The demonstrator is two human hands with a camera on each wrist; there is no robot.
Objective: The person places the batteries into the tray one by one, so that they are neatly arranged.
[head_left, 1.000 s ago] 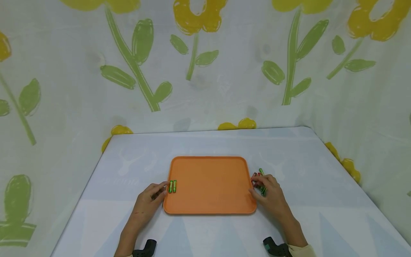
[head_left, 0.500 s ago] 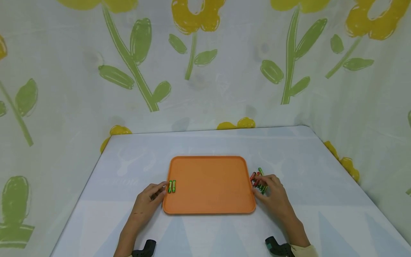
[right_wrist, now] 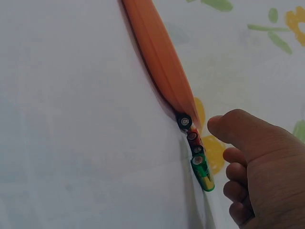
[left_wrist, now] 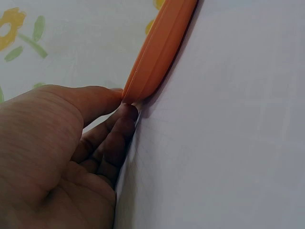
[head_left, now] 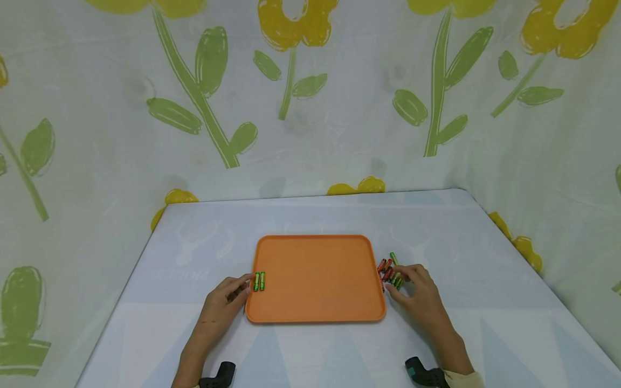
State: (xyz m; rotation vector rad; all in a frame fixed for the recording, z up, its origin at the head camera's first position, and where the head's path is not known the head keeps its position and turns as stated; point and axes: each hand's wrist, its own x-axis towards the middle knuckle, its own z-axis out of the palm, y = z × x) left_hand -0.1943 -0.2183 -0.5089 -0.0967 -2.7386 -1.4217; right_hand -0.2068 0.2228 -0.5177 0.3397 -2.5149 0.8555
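Two green batteries (head_left: 259, 281) lie side by side on the orange tray (head_left: 315, 280), close to its left rim. At that rim my left hand (head_left: 225, 299) pinches the tray's edge; in the left wrist view the thumb is on the rim and the fingers are below it. Several loose red batteries (head_left: 387, 274) and green batteries (head_left: 393, 258) are heaped beside the tray's right side. My right hand (head_left: 417, 293) hovers by the heap, thumb and index finger apart. In the right wrist view a green battery (right_wrist: 203, 174) lies apart from the thumb, and nothing is held.
The tray lies flat on a white and pale-blue table cover (head_left: 310, 350). Behind the table hangs a light curtain (head_left: 339, 145) printed with yellow flowers. A black wrist device (head_left: 427, 373) sits on the right wrist, and another black device (head_left: 219, 374) on the left.
My right hand has drawn back slightly to the right, away from the tray's edge, uncovering more of the red batteries. The left hand and the two batteries on the tray stay put.
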